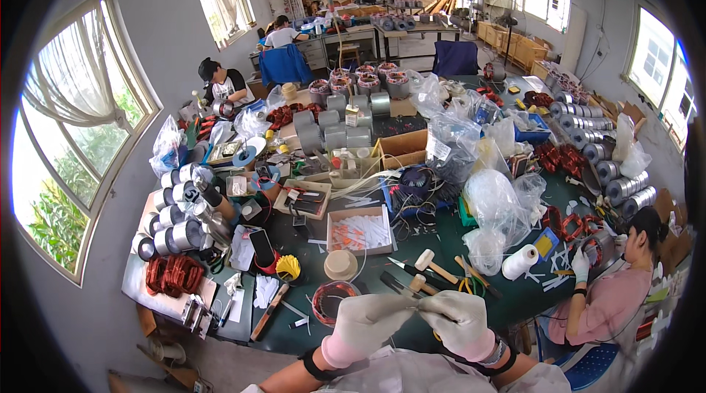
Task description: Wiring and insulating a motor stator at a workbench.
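2 gloved hands, your left hand [373, 323] and your right hand [457, 319], are touching or nearly touching at the fingertips over the near edge of the green table [423, 235]. Your fingers are curling inward on both sides, but they are hiding whatever may be between them, so I cannot tell whether you are gripping anything.

The red-wound ring [319, 303] is lying on the table just beside your left hand, which is partly covering it. Red wire is already running around it; whether that winding is complete, I cannot tell.

Judging by the stock, the work is standing part-way: a group of red-wound cores [368, 83] is sitting toward the far side, while bare grey cores [176, 220] are lying stacked at your left, showing no winding. Near those, loose red coils [174, 275] are resting outside any core. 2 mallets [425, 259] are lying unheld beyond your hands.
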`<state>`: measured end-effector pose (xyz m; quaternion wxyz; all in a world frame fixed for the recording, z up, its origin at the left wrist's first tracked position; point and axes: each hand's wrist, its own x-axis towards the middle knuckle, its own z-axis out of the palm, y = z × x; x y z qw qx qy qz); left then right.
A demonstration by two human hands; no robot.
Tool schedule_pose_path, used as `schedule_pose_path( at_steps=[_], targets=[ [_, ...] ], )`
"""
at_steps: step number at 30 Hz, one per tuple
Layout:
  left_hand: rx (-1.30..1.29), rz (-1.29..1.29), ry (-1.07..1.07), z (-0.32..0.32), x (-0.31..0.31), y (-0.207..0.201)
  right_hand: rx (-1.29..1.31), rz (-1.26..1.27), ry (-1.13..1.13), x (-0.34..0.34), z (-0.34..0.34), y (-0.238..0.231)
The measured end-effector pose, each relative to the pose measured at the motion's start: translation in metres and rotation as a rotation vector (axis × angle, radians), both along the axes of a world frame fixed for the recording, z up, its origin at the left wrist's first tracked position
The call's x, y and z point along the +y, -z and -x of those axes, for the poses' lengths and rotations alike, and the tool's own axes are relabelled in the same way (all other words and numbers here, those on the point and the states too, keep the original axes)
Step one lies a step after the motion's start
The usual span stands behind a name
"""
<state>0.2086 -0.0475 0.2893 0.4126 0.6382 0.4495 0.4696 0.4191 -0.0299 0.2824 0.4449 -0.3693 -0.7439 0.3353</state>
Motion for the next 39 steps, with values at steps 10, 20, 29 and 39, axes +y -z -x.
schedule_pose_path(
  at_steps=[10, 20, 29, 39],
  targets=[
    [0.049, -0.377, 0.062, 0.005, 0.011, -0.003, -0.024, -0.001, 0.031, -0.006, 0.005, 0.007],
    [-0.165, -0.281, -0.092, 0.061, -0.035, -0.010, -0.176, 0.371, 0.091, -0.006, -0.039, 0.038],
    [-0.566, 0.075, -0.792, 0.206, -0.157, 0.089, -0.412, 0.603, -0.026, 0.013, -0.082, 0.090],
    [-0.661, 0.762, -1.350, 0.390, -0.329, 0.432, -0.748, 1.020, -0.214, 0.014, 0.101, 0.107]
  ],
)
